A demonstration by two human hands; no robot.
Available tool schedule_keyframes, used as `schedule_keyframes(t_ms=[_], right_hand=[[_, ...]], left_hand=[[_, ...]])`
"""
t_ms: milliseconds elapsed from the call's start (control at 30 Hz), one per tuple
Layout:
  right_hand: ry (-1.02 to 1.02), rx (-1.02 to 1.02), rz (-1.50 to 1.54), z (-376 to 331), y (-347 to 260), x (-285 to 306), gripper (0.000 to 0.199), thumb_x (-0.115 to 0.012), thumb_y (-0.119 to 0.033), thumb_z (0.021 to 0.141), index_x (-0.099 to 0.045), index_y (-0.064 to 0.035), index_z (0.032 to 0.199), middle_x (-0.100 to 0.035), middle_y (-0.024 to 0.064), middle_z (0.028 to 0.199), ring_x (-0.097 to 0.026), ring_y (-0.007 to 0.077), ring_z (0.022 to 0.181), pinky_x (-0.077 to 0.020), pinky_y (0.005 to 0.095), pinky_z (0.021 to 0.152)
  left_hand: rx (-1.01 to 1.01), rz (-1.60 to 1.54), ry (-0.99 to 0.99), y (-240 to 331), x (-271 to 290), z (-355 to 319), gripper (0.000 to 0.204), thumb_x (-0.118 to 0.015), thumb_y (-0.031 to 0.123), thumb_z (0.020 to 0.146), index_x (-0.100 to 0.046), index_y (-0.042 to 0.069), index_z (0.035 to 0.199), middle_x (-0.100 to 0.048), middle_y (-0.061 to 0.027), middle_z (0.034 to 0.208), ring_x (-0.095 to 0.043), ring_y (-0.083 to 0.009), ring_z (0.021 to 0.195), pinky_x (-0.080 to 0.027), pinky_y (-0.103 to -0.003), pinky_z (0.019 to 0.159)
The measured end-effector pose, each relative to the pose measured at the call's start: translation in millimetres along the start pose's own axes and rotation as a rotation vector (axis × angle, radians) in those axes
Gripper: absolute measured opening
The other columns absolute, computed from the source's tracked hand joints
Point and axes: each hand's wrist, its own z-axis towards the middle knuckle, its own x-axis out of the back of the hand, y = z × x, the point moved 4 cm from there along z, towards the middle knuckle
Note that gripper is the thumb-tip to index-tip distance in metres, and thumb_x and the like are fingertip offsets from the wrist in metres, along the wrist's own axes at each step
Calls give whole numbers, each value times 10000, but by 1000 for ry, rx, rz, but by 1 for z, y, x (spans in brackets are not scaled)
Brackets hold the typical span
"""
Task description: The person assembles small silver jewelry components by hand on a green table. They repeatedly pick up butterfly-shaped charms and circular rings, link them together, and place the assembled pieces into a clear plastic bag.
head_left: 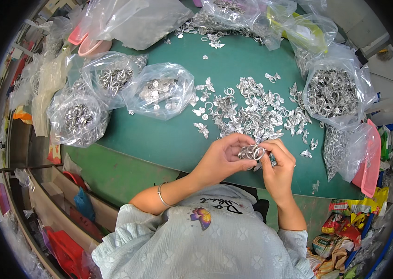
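Note:
Close to the table's near edge, my two hands meet over a small bunch of silver metal rings [251, 152]. My left hand [226, 156] is closed round the bunch, thumb below and fingers above. From the other side, my right hand [278, 162] pinches at the ring on the bunch's right, thumb and forefinger together. Just beyond the hands spreads a loose heap of silver pieces [252, 109], rings and butterfly-shaped charms among them. A few butterfly charms [201, 129] lie apart at the heap's left side.
Clear plastic bags of rings [79, 118] and round discs [157, 93] stand at the left of the green table [159, 139]. Another full bag [332, 90] sits at the right, near a pink tray [369, 160]. More bags [224, 18] line the far side.

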Motion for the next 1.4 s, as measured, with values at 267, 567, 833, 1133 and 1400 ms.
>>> schedule_keyframes(t_ms=[267, 567, 833, 1133, 1400], right_hand=[[-275, -196, 87, 2, 3, -1, 74, -499, -13, 820, -548, 37, 798, -544, 93, 677, -503, 167, 574, -398, 278, 532], [-299, -233, 66, -3, 2, -4, 101, -484, -41, 844, -502, 27, 772, -496, 90, 632, -493, 191, 537, -385, 304, 497], [-424, 91, -122, 5, -13, 1, 81, -515, -16, 799, -460, 18, 750, -461, 144, 636, -475, 316, 612, -377, 390, 524], [-233, 138, -214, 8, -15, -6, 98, -544, -8, 787, -532, 18, 880, -522, 120, 682, -512, 273, 639, -407, 351, 539], [-54, 371, -72, 11, -8, -4, 52, -594, 15, 763, -592, 34, 812, -520, 81, 626, -490, 121, 518, -366, 240, 439]], left_hand=[[108, -137, -7, -3, 8, -1, 213, -553, 15, 826, -536, -64, 1023, -614, -117, 821, -596, -130, 695, -496, -250, 606], [-48, 85, 121, -8, 9, -3, 171, -532, 52, 848, -557, -61, 974, -590, -61, 761, -547, -95, 613, -449, -236, 537], [-474, 617, 118, 10, 3, -11, 150, -480, 63, 868, -549, -35, 959, -563, -46, 729, -489, -81, 579, -403, -226, 522], [-16, 175, 151, -9, 16, -1, 197, -496, 187, 893, -550, 1, 855, -521, -4, 654, -441, -40, 526, -353, -191, 457], [-107, 341, 255, 1, 5, -14, 128, -531, 75, 851, -561, -28, 923, -568, -49, 711, -531, -80, 610, -421, -203, 517]])
